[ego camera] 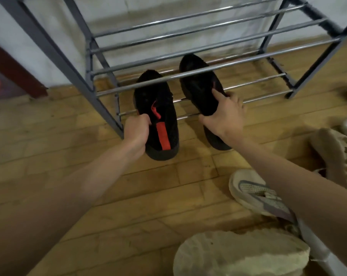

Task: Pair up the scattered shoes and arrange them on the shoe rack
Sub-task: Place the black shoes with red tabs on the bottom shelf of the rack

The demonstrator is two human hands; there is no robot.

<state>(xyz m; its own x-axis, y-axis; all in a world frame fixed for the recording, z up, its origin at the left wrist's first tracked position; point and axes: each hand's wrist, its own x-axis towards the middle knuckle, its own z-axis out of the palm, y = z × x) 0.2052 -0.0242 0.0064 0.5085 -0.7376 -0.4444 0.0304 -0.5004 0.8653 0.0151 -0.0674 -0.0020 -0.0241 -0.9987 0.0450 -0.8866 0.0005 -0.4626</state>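
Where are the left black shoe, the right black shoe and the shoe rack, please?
left black shoe (164, 134): head view, on its red heel stripe.
right black shoe (198, 92): head view, on its upper.
shoe rack (188, 74): head view, on a middle-shelf bar.

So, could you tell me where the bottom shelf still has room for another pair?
The bottom shelf is bare to the right of the black shoes, up to the right frame. The floor by the pale shoes is crowded.
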